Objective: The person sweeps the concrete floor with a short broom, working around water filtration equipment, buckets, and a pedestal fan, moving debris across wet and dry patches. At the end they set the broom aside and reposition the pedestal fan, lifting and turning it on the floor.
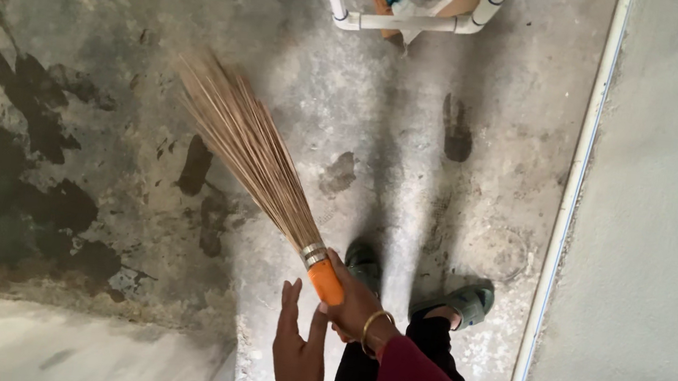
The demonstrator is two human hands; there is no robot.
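Orange plastic caps the handle of the stick broom (254, 155), and the right hand (355, 307) has its grip pinched tight around that end, low in the middle of the frame. The left hand (296, 356) is flat and spread just beside it, holding nothing. The step looks like sweeping. The bristles fan toward the upper left, tips over the stained floor (118, 38). The next sweep would need a steady pull. A white pipe frame (409, 21) sits far up top.
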